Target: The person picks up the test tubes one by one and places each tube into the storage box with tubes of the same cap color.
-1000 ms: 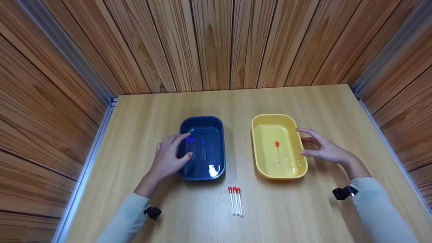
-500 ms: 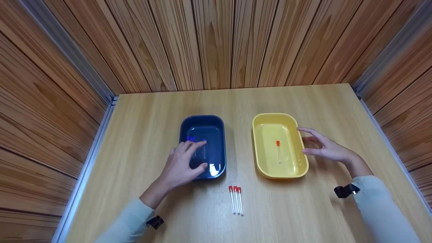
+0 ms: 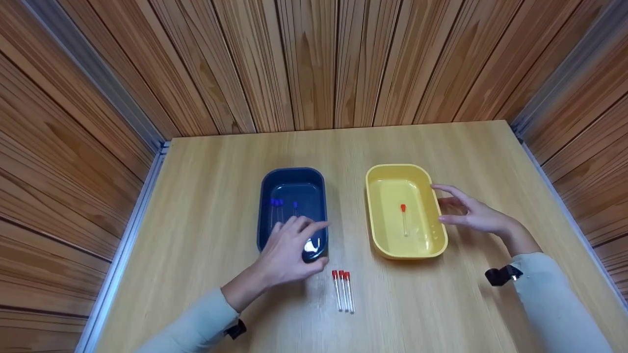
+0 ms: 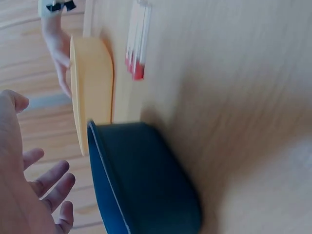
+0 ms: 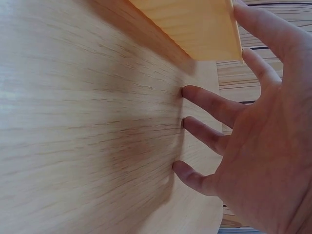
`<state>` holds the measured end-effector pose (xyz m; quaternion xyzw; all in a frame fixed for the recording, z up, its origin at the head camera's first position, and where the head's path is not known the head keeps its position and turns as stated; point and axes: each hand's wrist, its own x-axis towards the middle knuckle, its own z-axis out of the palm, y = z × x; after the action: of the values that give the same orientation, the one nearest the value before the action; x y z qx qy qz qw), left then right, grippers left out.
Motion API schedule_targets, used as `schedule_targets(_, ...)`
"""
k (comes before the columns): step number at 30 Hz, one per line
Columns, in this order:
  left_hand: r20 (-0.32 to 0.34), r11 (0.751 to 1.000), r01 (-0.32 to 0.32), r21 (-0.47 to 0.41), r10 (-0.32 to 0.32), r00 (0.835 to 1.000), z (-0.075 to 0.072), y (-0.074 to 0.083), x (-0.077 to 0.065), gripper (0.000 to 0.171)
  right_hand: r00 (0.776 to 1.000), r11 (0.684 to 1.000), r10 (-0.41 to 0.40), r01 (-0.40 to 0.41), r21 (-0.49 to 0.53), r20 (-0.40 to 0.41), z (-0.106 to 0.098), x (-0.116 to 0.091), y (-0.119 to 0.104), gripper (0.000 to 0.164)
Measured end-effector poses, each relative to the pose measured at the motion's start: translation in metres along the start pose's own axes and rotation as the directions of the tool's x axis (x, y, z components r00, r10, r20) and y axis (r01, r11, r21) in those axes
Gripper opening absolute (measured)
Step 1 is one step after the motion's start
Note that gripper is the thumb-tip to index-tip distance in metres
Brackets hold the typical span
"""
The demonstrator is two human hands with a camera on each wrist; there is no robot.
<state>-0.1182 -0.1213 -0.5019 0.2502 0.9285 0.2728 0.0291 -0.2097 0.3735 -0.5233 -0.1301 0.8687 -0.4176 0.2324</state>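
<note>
Red-capped tubes (image 3: 344, 291): three side by side, caps upward in the frame, on the surface (image 3: 392, 318) at lower centre. My left hand (image 3: 289, 252) hovers over the near end of the blue tray (image 3: 292, 171), centre-left of frame, thumb and fingers apart, just left of the tubes. Blue-capped tubes (image 3: 279, 202) lie inside that tray. My right hand (image 3: 476, 214), right of frame, is spread, thumb and forefinger against the right rim of the yellow tray (image 3: 387, 196); the other three fingertips rest on the surface. One further red-capped tube (image 3: 404, 221) lies mid-tray there.
</note>
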Motion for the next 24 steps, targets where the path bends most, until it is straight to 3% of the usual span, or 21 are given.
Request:
schedule_targets(13, 0.155, 0.999, 0.024, -0.043, -0.018, 0.988, 0.010, 0.030, -0.009, 0.081, 1.000, 1.000, 0.014, -0.014, 0.001, 0.008, 0.000, -0.001, 0.001, 0.091)
schedule_targets(19, 0.268, 0.990, 0.068, -0.121, -0.033, 0.963, 0.016, 0.033, -0.008, 0.090, 1.000, 1.000, 0.015, -0.015, -0.006, 0.002, -0.001, -0.002, 0.002, 0.091)
schedule_targets(24, 0.348, 0.990, 0.088, -0.106, -0.045, 0.936, 0.028, 0.033, -0.010, 0.098, 1.000, 1.000, 0.000, 0.000, -0.005, 0.005, -0.001, -0.002, 0.001, 0.090)
